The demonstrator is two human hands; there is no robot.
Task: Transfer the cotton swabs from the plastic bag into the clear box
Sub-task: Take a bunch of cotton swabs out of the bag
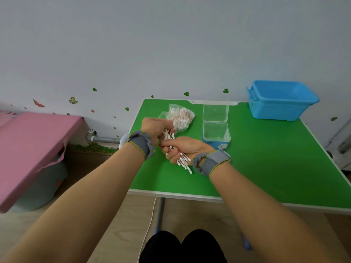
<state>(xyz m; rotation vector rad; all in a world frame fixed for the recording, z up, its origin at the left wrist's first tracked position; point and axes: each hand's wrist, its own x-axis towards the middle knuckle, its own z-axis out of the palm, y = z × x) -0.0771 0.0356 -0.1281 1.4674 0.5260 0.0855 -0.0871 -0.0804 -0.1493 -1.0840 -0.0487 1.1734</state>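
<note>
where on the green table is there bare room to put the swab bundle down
Bare green lies along the near edge of the table below both hands, and in a wide patch right of the clear box, in front of the blue bin. It is crowded at the back left: the plastic bag, left hand, right hand and swabs.

A blue bin [281,100] sits at the green desk's [266,158] two o'clock corner; a pink surface [32,147] lies at nine o'clock.
</note>
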